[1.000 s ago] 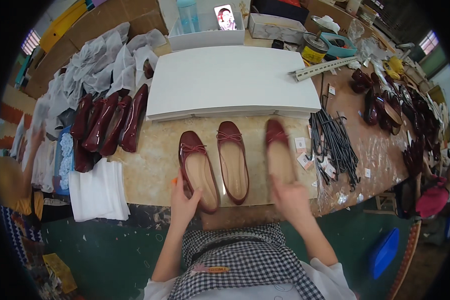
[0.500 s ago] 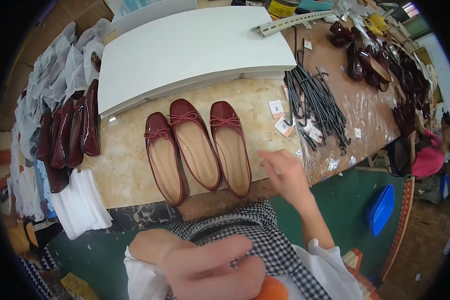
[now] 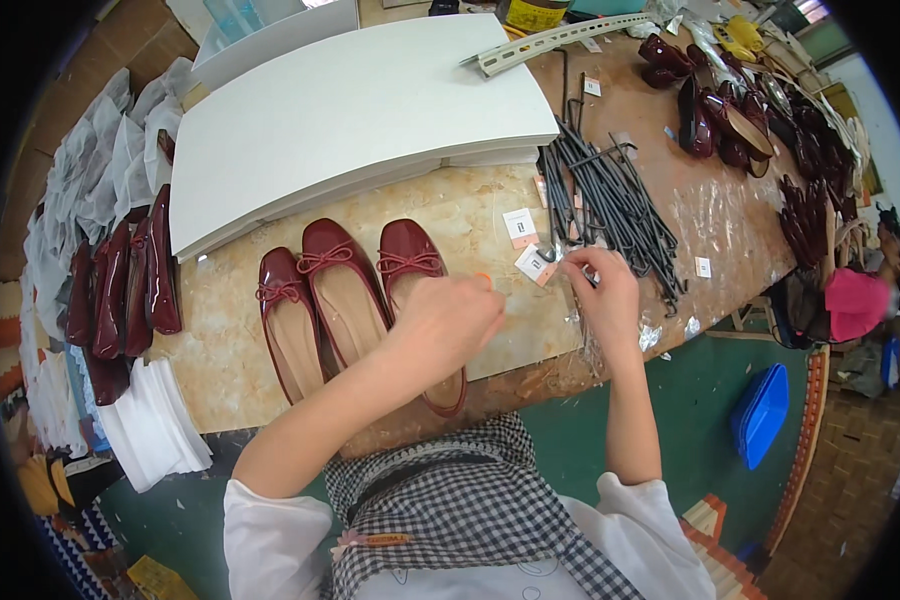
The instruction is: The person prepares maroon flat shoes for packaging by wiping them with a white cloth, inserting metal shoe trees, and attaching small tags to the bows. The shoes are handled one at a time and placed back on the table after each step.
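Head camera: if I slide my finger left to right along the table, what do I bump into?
Upright dark red shoes → three flat red shoes → left hand → small paper tags → right hand → black metal rods.

sleeves: short, white | apron: black-and-white checked, bib front | forearms: bare | 2 hands, no gloves

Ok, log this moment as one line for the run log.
left hand over right-most burgundy shoe | right hand pinching small paper tag | three shoes side by side
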A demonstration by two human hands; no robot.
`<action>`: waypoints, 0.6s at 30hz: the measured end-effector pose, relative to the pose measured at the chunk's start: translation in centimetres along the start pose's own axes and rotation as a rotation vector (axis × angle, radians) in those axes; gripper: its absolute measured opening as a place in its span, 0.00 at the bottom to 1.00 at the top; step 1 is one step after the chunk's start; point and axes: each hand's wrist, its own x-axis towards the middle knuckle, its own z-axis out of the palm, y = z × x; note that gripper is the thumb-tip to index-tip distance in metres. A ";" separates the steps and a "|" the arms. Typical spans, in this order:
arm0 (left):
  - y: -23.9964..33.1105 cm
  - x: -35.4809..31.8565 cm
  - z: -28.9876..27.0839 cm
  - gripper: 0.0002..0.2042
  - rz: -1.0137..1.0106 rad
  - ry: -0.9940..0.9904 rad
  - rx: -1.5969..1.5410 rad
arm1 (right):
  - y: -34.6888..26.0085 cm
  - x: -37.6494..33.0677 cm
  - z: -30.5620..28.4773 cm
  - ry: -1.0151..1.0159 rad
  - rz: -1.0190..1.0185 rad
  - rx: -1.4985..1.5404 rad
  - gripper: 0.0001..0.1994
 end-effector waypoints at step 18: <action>2.8 7.7 1.9 0.16 -0.082 -0.015 -0.177 | 0.7 -0.5 -5.4 0.252 0.176 1.123 0.06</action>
